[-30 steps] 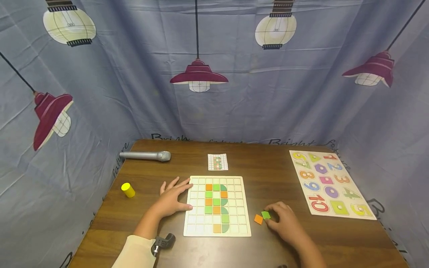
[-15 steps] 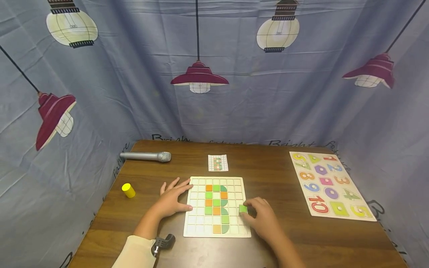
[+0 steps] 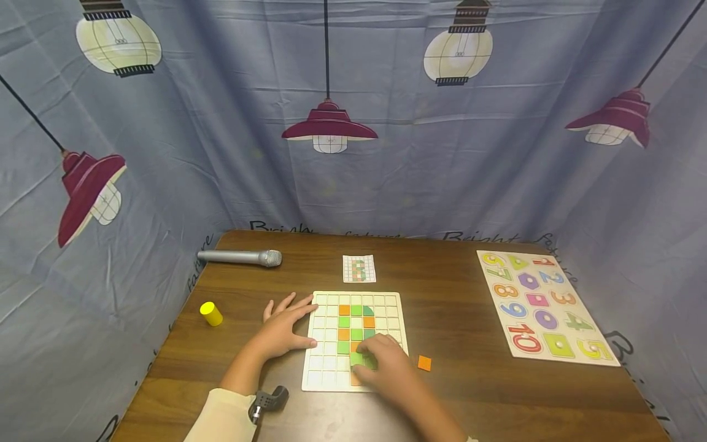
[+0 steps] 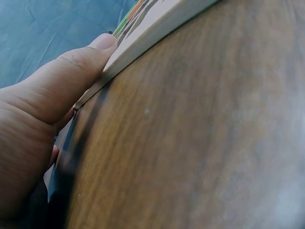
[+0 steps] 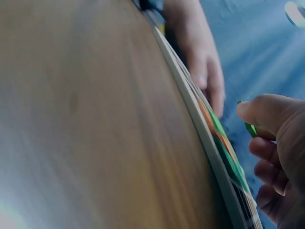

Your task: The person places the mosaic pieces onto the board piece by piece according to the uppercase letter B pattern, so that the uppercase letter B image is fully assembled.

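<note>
A pale wooden grid board (image 3: 326, 363) lies on the table, with orange, light green and dark green tiles set in its middle columns. My right hand (image 3: 389, 367) is over the board's lower middle and pinches a green square tile (image 5: 251, 128) between thumb and fingers. In the right wrist view this tile is held apart from the board's surface. Some set tiles are hidden under that hand. At the board's left edge rests my left hand (image 3: 280, 331), fingers spread, the thumb (image 4: 97, 50) touching the rim. One loose orange square tile (image 3: 424, 363) lies right of the board.
Behind the board is a small printed grid card (image 3: 359, 268). A silver microphone (image 3: 240, 258) lies at the back left, with a yellow cylinder (image 3: 211, 314) nearer. A number-and-shape puzzle board (image 3: 544, 304) lies on the right. A printed curtain (image 3: 353, 190) surrounds the table.
My right hand took the green tile from beside the orange one and carried it left over the board. The left hand has stayed in place.
</note>
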The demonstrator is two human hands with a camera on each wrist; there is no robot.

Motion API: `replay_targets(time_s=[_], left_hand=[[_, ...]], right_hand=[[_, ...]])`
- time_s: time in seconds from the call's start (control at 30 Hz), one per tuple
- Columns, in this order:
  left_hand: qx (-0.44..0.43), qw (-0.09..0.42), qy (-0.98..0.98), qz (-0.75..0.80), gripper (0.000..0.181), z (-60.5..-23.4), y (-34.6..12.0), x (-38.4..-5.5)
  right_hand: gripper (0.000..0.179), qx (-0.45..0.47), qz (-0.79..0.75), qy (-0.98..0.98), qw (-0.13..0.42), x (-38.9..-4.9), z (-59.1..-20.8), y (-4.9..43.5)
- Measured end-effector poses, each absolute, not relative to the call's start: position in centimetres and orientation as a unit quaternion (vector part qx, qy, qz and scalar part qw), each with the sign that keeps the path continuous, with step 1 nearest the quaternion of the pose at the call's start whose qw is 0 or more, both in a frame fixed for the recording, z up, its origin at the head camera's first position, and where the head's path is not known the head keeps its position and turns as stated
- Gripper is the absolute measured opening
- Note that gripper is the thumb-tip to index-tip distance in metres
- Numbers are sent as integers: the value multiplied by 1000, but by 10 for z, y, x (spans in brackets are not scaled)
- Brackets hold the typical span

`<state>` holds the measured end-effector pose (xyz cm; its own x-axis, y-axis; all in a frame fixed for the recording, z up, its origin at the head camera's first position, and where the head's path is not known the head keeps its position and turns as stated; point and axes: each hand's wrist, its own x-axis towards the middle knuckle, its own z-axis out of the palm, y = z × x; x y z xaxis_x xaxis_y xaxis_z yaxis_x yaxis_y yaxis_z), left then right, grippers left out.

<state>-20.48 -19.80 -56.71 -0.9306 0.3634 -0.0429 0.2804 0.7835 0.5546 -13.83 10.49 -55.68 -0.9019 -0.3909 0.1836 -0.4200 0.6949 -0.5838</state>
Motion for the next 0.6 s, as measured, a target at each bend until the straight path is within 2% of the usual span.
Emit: replay_targets(time_s=[0.1, 0.27, 0.6], left_hand=[[170, 74, 942, 280, 88, -566, -198, -205], [171, 71, 942, 279, 88, -567, -198, -204], [173, 67, 941, 283, 87, -569, -197, -204]], right_hand=[[21, 250, 295, -922, 4, -134, -555, 94], [23, 291, 243, -925, 13, -129, -554, 84], [25, 294, 213, -932, 10, -129, -558, 83]])
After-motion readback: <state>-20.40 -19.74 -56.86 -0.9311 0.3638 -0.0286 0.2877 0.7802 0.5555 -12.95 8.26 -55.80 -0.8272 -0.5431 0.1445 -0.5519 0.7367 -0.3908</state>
